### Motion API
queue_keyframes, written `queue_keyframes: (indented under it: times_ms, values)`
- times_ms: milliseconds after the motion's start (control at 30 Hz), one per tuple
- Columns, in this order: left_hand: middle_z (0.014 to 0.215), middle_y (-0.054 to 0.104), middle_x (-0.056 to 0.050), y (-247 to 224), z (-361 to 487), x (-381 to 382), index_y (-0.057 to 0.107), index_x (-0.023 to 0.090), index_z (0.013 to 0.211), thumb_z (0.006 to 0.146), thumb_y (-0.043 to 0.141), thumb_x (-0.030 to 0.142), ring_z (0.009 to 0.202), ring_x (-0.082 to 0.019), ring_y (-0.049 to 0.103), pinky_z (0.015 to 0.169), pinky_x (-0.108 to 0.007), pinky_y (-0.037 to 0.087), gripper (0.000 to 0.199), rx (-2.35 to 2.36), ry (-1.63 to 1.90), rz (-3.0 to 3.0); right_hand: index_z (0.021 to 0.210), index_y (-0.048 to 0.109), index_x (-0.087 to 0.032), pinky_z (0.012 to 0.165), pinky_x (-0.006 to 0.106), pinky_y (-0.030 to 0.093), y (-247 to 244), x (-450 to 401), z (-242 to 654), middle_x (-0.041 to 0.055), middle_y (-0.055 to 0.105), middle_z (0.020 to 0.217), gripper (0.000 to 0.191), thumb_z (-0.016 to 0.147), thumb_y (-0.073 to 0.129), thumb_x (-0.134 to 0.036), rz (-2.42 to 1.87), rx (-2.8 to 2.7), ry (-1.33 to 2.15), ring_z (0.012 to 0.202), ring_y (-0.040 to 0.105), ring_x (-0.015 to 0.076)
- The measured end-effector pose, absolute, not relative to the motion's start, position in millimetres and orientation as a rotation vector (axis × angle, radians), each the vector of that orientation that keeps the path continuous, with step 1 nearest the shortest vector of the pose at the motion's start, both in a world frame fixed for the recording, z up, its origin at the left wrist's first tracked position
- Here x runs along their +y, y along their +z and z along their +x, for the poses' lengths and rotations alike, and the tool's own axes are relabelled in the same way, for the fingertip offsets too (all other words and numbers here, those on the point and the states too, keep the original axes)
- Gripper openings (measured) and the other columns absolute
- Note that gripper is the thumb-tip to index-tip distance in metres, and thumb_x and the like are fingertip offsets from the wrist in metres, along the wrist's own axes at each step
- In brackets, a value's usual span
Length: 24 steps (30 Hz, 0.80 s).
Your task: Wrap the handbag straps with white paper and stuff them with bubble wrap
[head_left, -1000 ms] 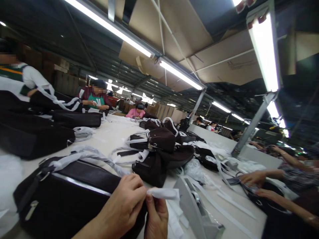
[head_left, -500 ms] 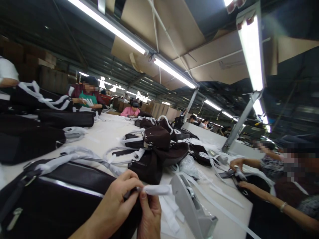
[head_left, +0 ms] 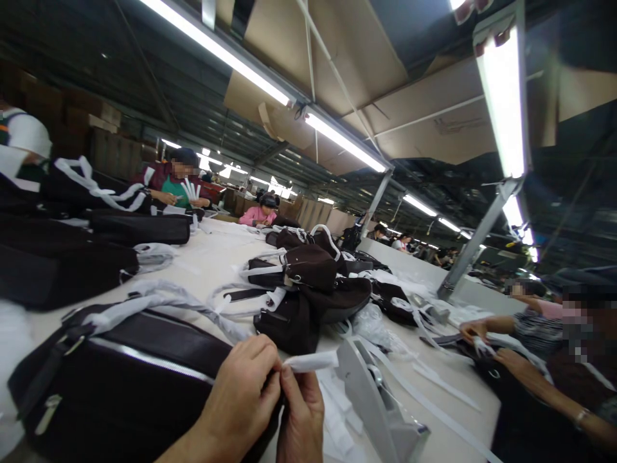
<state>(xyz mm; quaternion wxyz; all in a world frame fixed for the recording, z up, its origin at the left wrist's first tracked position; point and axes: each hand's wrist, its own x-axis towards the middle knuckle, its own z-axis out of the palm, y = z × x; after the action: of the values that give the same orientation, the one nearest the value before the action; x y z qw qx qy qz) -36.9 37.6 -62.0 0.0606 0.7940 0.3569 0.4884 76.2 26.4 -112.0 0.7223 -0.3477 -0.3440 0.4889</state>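
Note:
A black bag (head_left: 144,373) with a silver zip lies on the table in front of me. Its strap (head_left: 164,296) is wrapped in white paper. At the bag's right end, my left hand (head_left: 248,386) is closed, thumb and fingers pinched together. My right hand (head_left: 301,411) pinches right beside it, fingertips touching the left ones. From between the fingertips a white paper strip (head_left: 311,361) sticks out to the right. The part of the bag or strap under my fingers is hidden. Just right of my hands stands a grey tape dispenser (head_left: 373,399).
Cut white strips (head_left: 337,418) lie beside the dispenser. Dark bags (head_left: 308,276) are piled mid-table, with more bags (head_left: 58,257) at the left. A co-worker's hands (head_left: 486,341) handle a black bag at the right. Another person (head_left: 178,177) holds white strips across the table.
The view has shifted slightly, so things sit further right. My left fingers have closed in tighter against the right ones at the strip's end. The person across has fanned out white strips.

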Motion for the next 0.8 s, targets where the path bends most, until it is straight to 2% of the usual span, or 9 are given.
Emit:
queue_keyframes:
  times_ms: [67,233,333,433,533,700,800]
  values:
    - [0.081,0.061,-0.005,-66.1,-37.6,38.6,0.054,0.019,0.076,0.085,0.042,0.006,0.076,-0.022,0.058,0.069,-0.036,0.05,0.02,1.09,1.539,2.534,0.094,0.075,-0.023,0.086,0.032,0.054,-107.8,26.5,75.7,0.0004,0.076,0.092,0.036,0.067,0.088,-0.043,-0.77,-0.713,1.1,0.092,0.069,0.0216]
    - [0.079,0.058,-0.004,-65.6,-40.4,40.3,0.053,0.018,0.078,0.091,0.038,0.003,0.074,-0.022,0.056,0.07,-0.037,0.051,0.025,0.967,1.605,2.835,0.091,0.074,-0.021,0.093,0.04,0.051,-87.1,21.9,72.5,0.0018,0.076,0.089,0.043,0.057,0.093,-0.04,-0.777,-0.656,1.213,0.098,0.068,0.0269]
    - [0.081,0.058,-0.005,-62.3,-46.6,39.3,0.054,0.018,0.081,0.089,0.038,-0.001,0.076,-0.023,0.056,0.072,-0.038,0.051,0.026,0.85,1.516,2.959,0.085,0.072,-0.019,0.084,0.037,0.053,-82.5,20.0,74.5,0.0029,0.076,0.084,0.044,0.053,0.094,-0.04,-0.827,-0.649,1.243,0.087,0.069,0.0255]
    - [0.09,0.061,-0.007,-63.5,-55.7,39.2,0.057,0.017,0.089,0.086,0.043,0.0,0.087,-0.026,0.058,0.079,-0.042,0.051,0.023,0.807,1.392,3.018,0.088,0.07,-0.017,0.076,0.032,0.053,-86.2,19.7,77.1,0.0034,0.076,0.085,0.047,0.056,0.093,-0.043,-0.861,-0.693,1.254,0.078,0.068,0.0209]
    - [0.093,0.06,-0.008,-68.5,-62.7,40.5,0.058,0.018,0.091,0.086,0.043,0.002,0.091,-0.027,0.057,0.083,-0.043,0.051,0.022,0.787,1.398,2.998,0.095,0.066,-0.016,0.068,0.026,0.051,-91.6,20.9,77.6,0.0012,0.074,0.078,0.046,0.068,0.087,-0.047,-0.868,-0.774,1.246,0.069,0.066,0.0159]
    - [0.091,0.062,-0.008,-64.0,-67.9,37.4,0.059,0.018,0.09,0.089,0.039,0.003,0.086,-0.024,0.057,0.081,-0.04,0.051,0.025,0.734,1.452,2.9,0.111,0.053,-0.018,0.078,0.028,0.053,-94.2,25.8,77.9,0.0021,0.076,0.086,0.059,0.07,0.088,-0.042,-0.838,-0.859,1.153,0.08,0.069,0.0176]
    - [0.095,0.064,-0.006,-53.1,-70.2,31.8,0.061,0.02,0.088,0.088,0.048,0.009,0.097,-0.025,0.059,0.091,-0.043,0.048,0.017,0.753,1.475,2.678,0.11,0.051,-0.018,0.076,0.028,0.054,-92.5,28.5,79.7,0.0007,0.075,0.083,0.062,0.067,0.09,-0.041,-0.874,-0.831,1.103,0.079,0.07,0.0175]
